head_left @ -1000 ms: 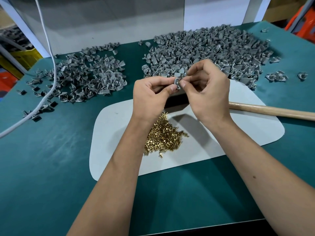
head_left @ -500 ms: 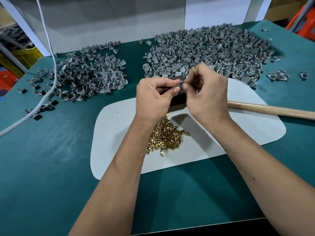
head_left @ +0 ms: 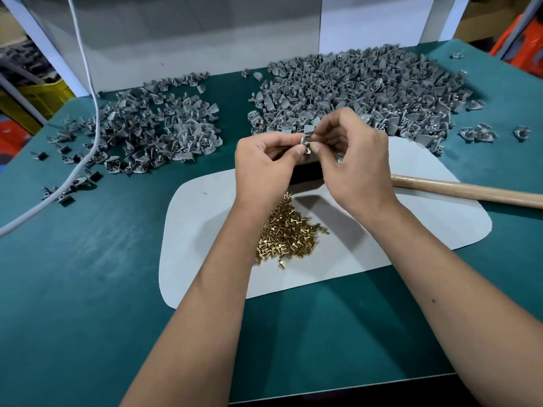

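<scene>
A green counter is carrying a pale mat at its middle, with brass pins lying heaped on it. Above the mat's far edge, the left hand and right hand are meeting, each grip clamping by thumb and fingertip on one small grey part. Toward the counter's far edge a bigger pile is lying right and a smaller pile left. A wooden handle is resting across the mat's right side.
</scene>
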Demonstrator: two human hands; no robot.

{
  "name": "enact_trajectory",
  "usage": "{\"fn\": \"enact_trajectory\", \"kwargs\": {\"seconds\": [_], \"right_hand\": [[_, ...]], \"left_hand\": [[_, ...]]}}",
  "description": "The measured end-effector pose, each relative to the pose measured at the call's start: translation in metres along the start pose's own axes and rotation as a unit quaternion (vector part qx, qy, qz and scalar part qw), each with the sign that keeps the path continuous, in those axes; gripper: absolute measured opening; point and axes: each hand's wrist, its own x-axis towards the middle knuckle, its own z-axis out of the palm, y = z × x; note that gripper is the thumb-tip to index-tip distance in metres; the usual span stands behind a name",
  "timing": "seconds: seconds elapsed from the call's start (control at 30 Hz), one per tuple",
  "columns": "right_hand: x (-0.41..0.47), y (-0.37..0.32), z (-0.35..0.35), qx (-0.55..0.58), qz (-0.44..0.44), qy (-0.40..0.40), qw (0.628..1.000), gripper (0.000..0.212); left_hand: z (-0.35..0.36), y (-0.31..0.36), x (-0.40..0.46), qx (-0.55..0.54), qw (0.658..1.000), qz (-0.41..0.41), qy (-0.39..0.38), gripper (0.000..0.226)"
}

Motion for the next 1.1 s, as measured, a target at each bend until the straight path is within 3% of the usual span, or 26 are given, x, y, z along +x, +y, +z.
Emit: {"fn": "enact_trajectory", "kwargs": {"seconds": [0.47,0.7,1.1], "right_hand": [[0.002,0.007,-0.007,-0.057,-0.081,-0.021,0.995,0.007],[0.003,0.009,-0.008,-0.038,-0.046,-0.042,0.997,0.006],[0.0,0.009,-0.007,-0.047,-0.06,-0.045,0.996,0.003]], "left_hand": [[-0.01,0.001,0.002,-0.077,0.995,-0.013,-0.065,0.011],[-0.011,-0.001,0.002,-0.092,0.992,0.012,-0.091,0.036],[-0.01,-0.003,0.001,-0.149,0.984,-0.012,-0.099,0.033]]}}
